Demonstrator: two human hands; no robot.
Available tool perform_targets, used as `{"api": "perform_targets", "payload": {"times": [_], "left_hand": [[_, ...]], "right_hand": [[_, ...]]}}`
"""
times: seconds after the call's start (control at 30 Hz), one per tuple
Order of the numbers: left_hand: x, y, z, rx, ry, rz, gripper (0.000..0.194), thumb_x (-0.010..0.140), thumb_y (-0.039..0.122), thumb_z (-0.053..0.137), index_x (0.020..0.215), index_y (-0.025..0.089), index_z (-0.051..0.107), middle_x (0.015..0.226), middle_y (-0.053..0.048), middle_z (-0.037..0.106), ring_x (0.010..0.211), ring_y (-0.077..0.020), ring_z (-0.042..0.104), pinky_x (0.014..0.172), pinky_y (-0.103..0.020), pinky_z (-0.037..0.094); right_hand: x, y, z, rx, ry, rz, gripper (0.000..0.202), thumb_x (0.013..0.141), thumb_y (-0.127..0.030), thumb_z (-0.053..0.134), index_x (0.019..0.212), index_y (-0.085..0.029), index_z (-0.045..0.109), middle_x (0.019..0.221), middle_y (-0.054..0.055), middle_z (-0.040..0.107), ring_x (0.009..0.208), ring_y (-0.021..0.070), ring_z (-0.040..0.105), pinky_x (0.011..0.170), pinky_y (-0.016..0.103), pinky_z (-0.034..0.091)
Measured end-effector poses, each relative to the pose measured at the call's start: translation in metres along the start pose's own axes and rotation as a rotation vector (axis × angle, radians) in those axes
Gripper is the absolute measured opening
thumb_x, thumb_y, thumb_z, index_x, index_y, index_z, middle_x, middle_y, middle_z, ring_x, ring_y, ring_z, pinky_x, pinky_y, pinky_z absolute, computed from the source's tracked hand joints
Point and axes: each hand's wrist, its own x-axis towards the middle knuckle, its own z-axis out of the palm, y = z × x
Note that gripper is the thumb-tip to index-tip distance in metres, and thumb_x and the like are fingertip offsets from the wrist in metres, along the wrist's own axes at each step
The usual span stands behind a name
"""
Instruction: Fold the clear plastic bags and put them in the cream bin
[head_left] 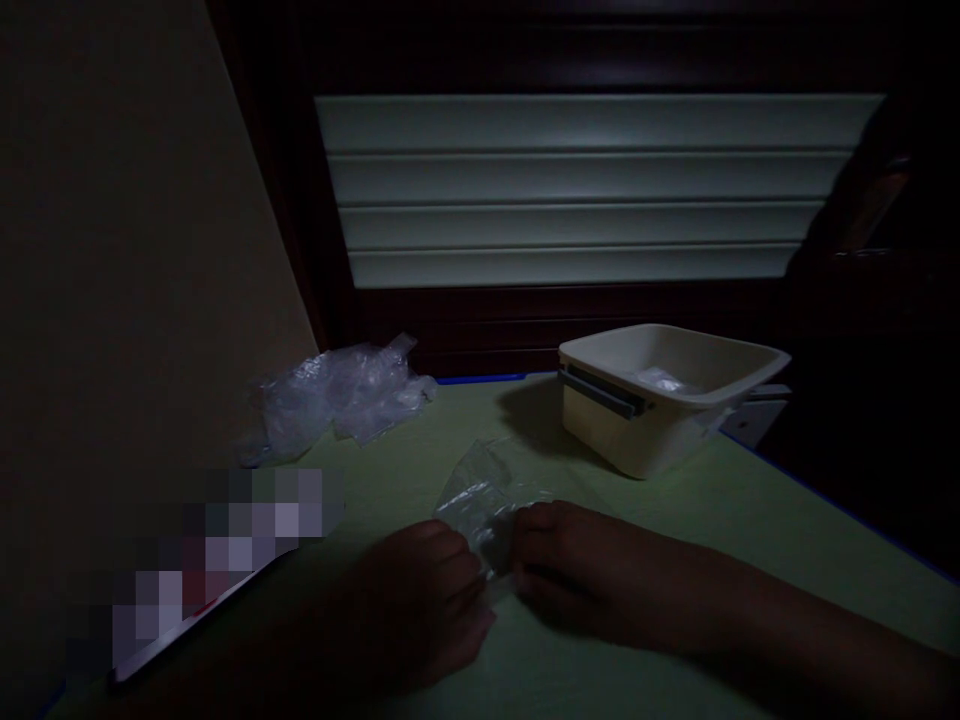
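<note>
A clear plastic bag [476,495] lies crinkled on the green table between my two hands. My left hand [424,600] is closed at the bag's near left edge, its fingers curled. From the right, my right hand [570,565] comes in with its fingertips pinched on the bag's right side. A darker patch shows through the plastic between the hands, and I cannot make out what it is. The light is dim, so the fingertips are partly lost in shadow.
A cream plastic bin [637,430] with grey side handles stands at the back right, some clear plastic inside. Several crumpled clear bags [337,390] are heaped at the back left. A blurred-out flat item [217,570] lies at left on the green table [390,480]. A slatted panel [570,190] rises behind.
</note>
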Motion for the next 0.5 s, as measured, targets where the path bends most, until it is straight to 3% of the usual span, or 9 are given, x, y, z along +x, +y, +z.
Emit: {"api": "perform_targets", "payload": {"times": [0.27,0.5], "left_hand": [[-0.001,0.003,-0.001,0.058,-0.001,-0.001,0.015,0.079,0.025,0.054,0.069,0.014,0.057,0.063,-0.002,0.057,0.060,-0.0168,0.051,0.052,-0.030,0.038],[0.000,0.003,-0.002,0.040,-0.009,0.018,0.015,0.078,0.025,0.056,0.067,0.016,0.056,0.064,0.000,0.056,0.060,-0.0156,0.050,0.053,-0.030,0.038]], "right_hand": [[0.008,0.006,0.012,0.069,0.098,0.237,0.015,0.086,-0.019,0.043,0.081,-0.015,0.057,0.075,0.004,0.062,0.062,0.0125,0.055,0.055,0.021,0.037],[0.011,0.011,0.027,-0.086,0.187,0.374,0.009,0.079,-0.019,0.053,0.088,-0.017,0.052,0.077,0.006,0.064,0.065,0.0171,0.058,0.054,0.023,0.033]]}}
